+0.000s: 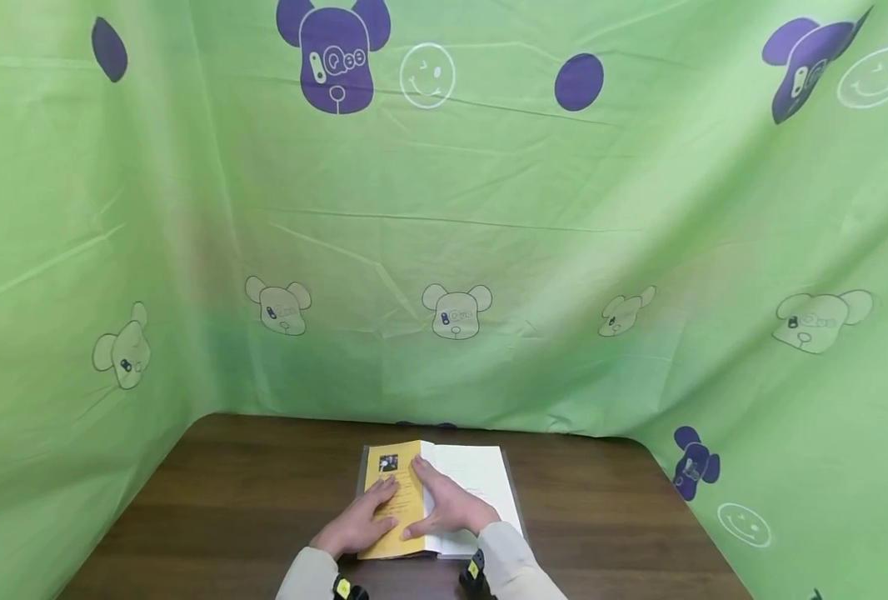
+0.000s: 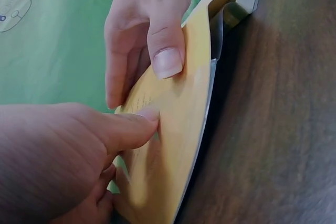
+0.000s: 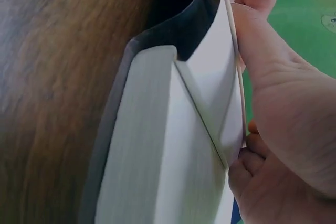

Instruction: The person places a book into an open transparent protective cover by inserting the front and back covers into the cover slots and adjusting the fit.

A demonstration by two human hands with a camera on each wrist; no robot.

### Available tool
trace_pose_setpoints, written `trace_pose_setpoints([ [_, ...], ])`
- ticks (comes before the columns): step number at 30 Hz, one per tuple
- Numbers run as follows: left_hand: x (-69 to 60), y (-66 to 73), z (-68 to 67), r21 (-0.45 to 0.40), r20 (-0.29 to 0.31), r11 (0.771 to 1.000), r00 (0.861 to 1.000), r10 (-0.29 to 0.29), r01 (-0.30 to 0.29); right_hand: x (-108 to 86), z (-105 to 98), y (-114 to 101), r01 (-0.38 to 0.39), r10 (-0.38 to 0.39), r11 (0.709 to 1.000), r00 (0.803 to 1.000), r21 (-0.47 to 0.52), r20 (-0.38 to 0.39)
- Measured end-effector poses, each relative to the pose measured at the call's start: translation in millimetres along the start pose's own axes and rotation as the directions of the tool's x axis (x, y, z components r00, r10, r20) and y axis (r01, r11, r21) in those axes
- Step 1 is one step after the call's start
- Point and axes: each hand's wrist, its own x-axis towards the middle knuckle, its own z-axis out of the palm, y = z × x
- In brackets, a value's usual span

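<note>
A book (image 1: 489, 483) lies open on the table, its yellow leaf (image 1: 406, 546) on the left and a white page on the right. My left hand (image 1: 357, 523) rests on the yellow leaf, fingers extended, thumb toward the middle. Close by, my right hand (image 1: 451, 504) touches the leaf beside the fold, thumb and fingers spread apart. In the left wrist view both thumbs press the yellow leaf (image 2: 178, 129), which bows up from the dark cover. The right wrist view shows the thick page block (image 3: 136, 129) and my right hand (image 3: 294, 108) against the raised leaf; some fingertips are hidden.
The brown wooden table (image 1: 264, 483) extends around the book. A green curtain (image 1: 489, 250) with bear and smiley prints hangs behind and at both sides. Dark wrist devices with yellow marks sit at both light sleeves (image 1: 515, 562).
</note>
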Motion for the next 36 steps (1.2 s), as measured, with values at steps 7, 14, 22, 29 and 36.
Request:
trace_pose_setpoints([
  [7,-1.1,-1.5,-3.4,0.007,0.0,1.0,1.0,0.021,-0.021,-1.9,-12,3,-0.007,0.008,1.0,0.999,-0.022,0.052],
  [14,-2.5,-3.7,-2.1,0.012,-0.037,1.0,0.999,0.009,-0.009,-5.9,-17,4,-0.013,0.015,1.0,0.996,-0.022,0.086],
  [22,-1.0,0.8,3.4,0.017,-0.05,1.0,0.999,0.003,-0.003,-8.3,-10,3,-0.052,0.055,0.997,0.997,-0.061,0.057],
  [29,3.9,4.5,7.3,0.031,-0.037,0.999,0.999,0.02,-0.019,-7.4,-8,3,-0.065,0.07,0.993,0.996,-0.094,0.056],
  [36,5.4,6.7,7.6,0.031,-0.02,0.999,1.0,-0.023,0.024,-6.3,-4,0,-0.047,0.054,0.991,0.997,-0.127,0.049],
])
